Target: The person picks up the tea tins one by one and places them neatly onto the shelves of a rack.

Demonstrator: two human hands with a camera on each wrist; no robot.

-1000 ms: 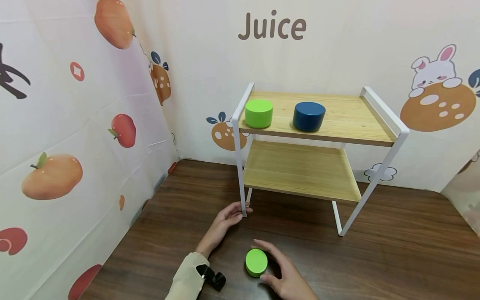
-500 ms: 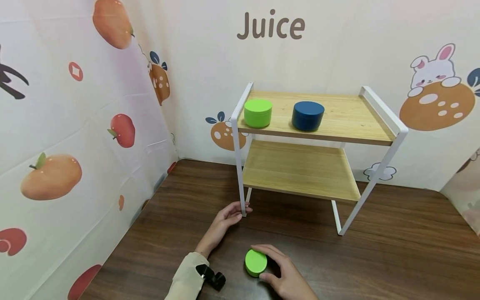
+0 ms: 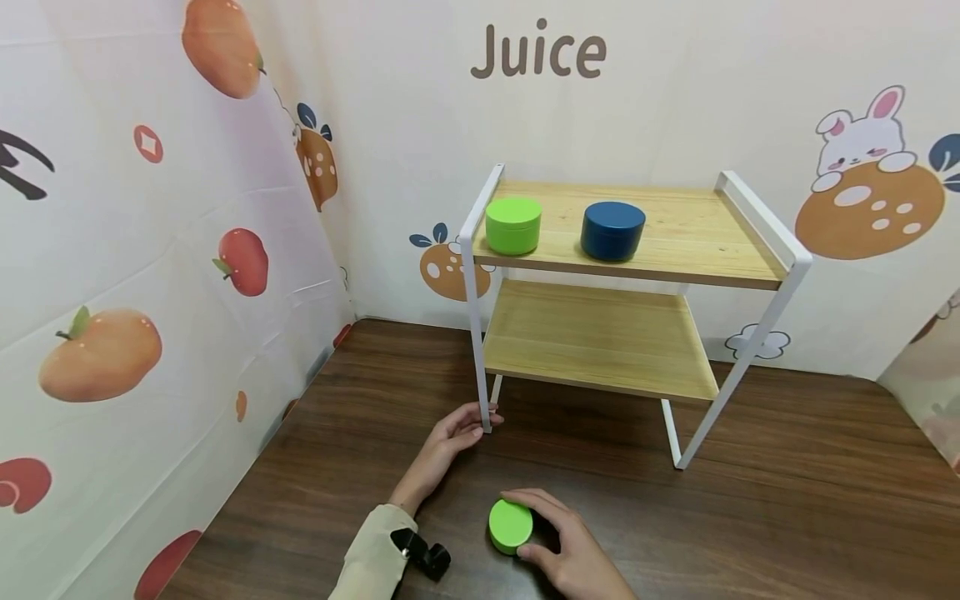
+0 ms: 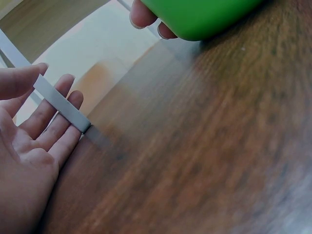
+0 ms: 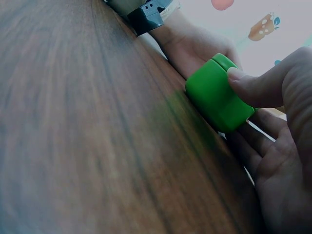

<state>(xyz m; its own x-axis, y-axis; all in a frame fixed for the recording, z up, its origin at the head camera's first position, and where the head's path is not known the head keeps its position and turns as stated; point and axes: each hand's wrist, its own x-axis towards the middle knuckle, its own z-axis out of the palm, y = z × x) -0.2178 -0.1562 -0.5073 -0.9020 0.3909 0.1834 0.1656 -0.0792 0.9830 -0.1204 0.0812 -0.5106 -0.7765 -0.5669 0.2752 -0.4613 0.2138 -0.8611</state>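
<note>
On the table, a small round lidded green tin (image 3: pixel 510 526) sits upright in front of the shelf. My right hand (image 3: pixel 567 552) grips it from the right, fingers at its far side and thumb at its near side. In the right wrist view the thumb presses on the side of the tin (image 5: pixel 214 95). At the shelf's left front, my left hand (image 3: pixel 448 437) holds the foot of the white metal leg (image 3: pixel 477 350). The left wrist view shows the thumb on one side of this leg (image 4: pixel 63 105) and the fingers behind it.
A two-tier shelf with a wooden upper board (image 3: pixel 675 225) and lower board (image 3: pixel 600 337) stands on the dark wood table (image 3: pixel 810 500). On top are a larger green tin (image 3: pixel 513 227) and a blue tin (image 3: pixel 612 232). Printed cloth hangs behind and at the left.
My right hand's fingers have closed in on the small green tin, which stays in place. My left hand keeps its hold on the shelf leg. The head view has shifted slightly.
</note>
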